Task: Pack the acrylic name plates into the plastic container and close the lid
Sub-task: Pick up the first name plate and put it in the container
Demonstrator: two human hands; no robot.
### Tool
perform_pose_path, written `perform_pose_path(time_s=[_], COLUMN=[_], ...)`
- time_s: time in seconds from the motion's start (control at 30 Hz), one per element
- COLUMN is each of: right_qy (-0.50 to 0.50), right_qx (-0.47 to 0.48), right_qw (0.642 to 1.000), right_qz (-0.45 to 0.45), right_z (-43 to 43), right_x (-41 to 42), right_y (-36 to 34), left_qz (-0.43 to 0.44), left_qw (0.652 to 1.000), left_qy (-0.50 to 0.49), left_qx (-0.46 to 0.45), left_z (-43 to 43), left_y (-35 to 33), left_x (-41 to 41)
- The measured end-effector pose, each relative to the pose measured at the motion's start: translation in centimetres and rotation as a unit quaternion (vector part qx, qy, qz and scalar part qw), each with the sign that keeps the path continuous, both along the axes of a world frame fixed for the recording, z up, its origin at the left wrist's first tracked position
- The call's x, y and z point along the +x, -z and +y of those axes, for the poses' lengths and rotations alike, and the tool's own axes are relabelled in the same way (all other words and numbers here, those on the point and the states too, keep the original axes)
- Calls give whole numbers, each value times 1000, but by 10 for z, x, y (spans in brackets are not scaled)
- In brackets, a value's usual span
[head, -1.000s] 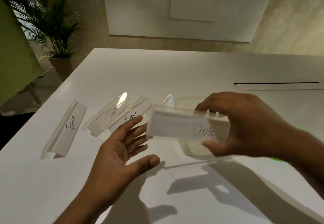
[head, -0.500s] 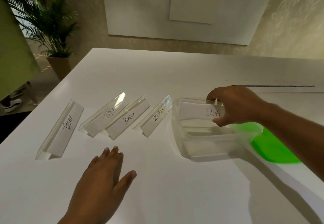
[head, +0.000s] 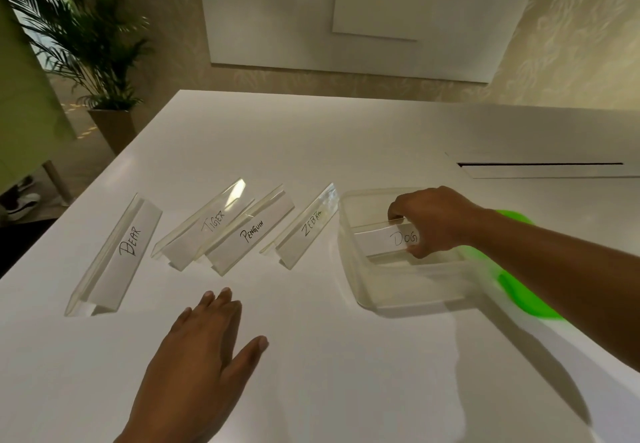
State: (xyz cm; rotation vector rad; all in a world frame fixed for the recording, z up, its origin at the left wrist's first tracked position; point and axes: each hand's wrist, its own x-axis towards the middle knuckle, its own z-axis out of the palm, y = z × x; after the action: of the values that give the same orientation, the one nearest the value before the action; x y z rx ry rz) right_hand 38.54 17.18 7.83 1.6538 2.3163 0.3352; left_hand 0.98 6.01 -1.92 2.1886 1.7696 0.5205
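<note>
A clear plastic container (head: 356, 266) stands on the white table, right of centre. My right hand (head: 433, 221) reaches into it and grips the DOG name plate (head: 377, 242), held low inside the container. Left of the container, several acrylic name plates lie in a row: BEAR (head: 117, 255), TIGER (head: 204, 226), PENGUIN (head: 249, 234) and ZEBRA (head: 306, 229). My left hand (head: 201, 359) rests flat on the table near the front, fingers spread, holding nothing. The green lid (head: 519, 295) lies right of the container, partly hidden by my right forearm.
The white table (head: 311, 144) stretches back to a wall with a white board. A narrow cable slot (head: 540, 164) runs across the table at the back right. A potted palm (head: 93, 47) stands on the floor beyond the left edge.
My right hand carried the DOG plate from above the table down into the container and lowered it further. My left hand dropped from mid-air to lie flat on the table.
</note>
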Motion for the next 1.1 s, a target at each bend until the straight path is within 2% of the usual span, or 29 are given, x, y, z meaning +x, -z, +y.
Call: perform_pose_path(time_s=[0.57, 0.73, 0.83, 0.93, 1.1], right_qy=[18, 47, 26, -8, -106], right_qx=[-29, -50, 23, 127, 274], right_qw=[999, 992, 984, 952, 856], right_qz=[36, 102, 177, 280, 426], right_z=[10, 9, 1, -16, -72], right_x=[-3, -5, -13, -34, -86], right_y=[13, 1, -24, -49, -60], left_qz=[0, -3, -5, -7, -21], left_qw=[1000, 1000, 1000, 1000, 1000], left_qy=[-2, -1, 7, 11, 6], left_qx=[-12, -11, 1, 8, 10], left_z=[-1, -2, -1, -1, -2], left_y=[-4, -4, -3, 0, 3], left_x=[3, 2, 1, 0, -4])
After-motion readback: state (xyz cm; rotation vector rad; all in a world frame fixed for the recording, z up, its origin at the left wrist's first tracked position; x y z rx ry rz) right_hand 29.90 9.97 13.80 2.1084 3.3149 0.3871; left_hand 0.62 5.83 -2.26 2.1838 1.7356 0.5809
